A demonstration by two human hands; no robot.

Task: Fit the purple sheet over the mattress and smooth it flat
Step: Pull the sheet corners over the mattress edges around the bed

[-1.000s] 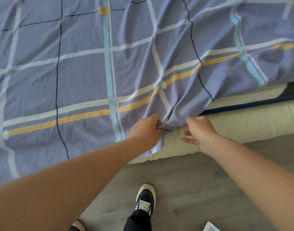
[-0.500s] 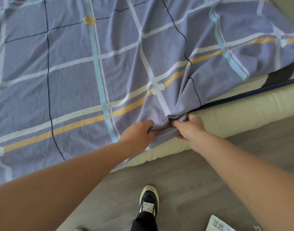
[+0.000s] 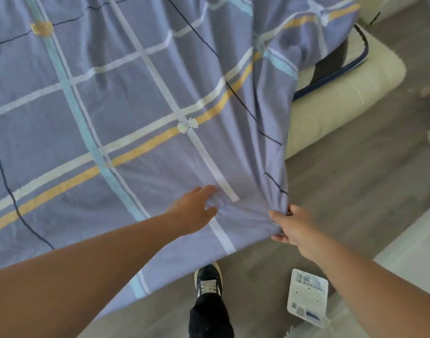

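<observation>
The right hand (image 3: 292, 228) pinches a gathered edge of the purple sheet (image 3: 111, 106), its fingers (image 3: 277, 217) curled round the cloth. Just left of them, the left hand (image 3: 194, 212) rests on the sheet, fingers (image 3: 206, 190) spread wide. Beyond the right fingers, the mattress (image 3: 343, 101) corner lies uncovered.

Mattress (image 3: 331, 113): cream with dark blue piping, its right corner bare.
On mattress: purple sheet (image 3: 111, 106), spread, creased, near edge hanging off.
Floor (image 3: 355, 181): grey wood.
On floor: white packet (image 3: 307, 297), dark shoe (image 3: 208, 281).
</observation>
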